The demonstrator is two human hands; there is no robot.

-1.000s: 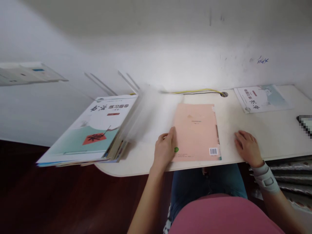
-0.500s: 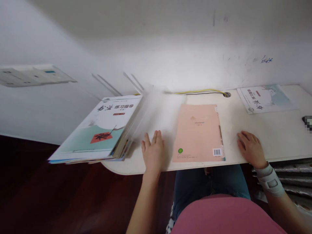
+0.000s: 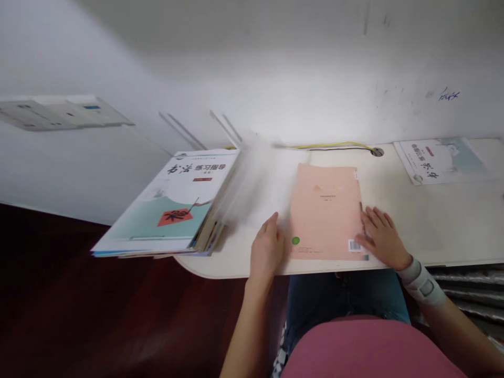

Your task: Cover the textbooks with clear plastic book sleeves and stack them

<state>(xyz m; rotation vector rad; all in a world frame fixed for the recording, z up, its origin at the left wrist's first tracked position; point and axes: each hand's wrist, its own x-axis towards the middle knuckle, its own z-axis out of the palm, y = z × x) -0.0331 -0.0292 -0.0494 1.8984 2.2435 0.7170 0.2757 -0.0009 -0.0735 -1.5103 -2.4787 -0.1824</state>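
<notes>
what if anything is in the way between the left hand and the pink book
Nothing visible stands between the left hand and the pink book; a narrow strip of white desk separates them. The right hand is at the book's opposite edge.

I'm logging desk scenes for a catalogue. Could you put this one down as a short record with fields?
Surface: white desk against a wall
Between the hands: pink booklet, lying flat, barcode at its lower right
Left hand: beside the booklet's left edge
Right hand: at the booklet's right edge, strap on the wrist
Left end: book stack
Right rear: white-and-teal booklet
Back edge: yellow cable
</notes>
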